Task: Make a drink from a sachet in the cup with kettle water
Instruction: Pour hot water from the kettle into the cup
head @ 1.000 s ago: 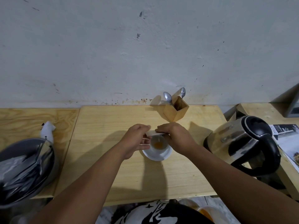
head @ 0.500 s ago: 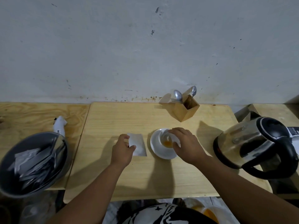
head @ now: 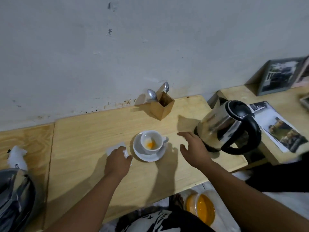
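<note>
White cup (head: 151,141) on saucer (head: 147,155), mid worktop (head: 87,141); orange powder in its bottom. Left hand (head: 119,160) flat on the white sachet (head: 115,148), just left of saucer. Right hand (head: 194,148) open, fingers spread, empty, beside the steel kettle (head: 224,126).

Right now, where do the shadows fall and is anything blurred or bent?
Head view: hand shadows fall toward the viewer on the table; glare streaks the kettle; the table's far edge slopes from wide-angle tilt; the left hand is slightly blurred.
</note>
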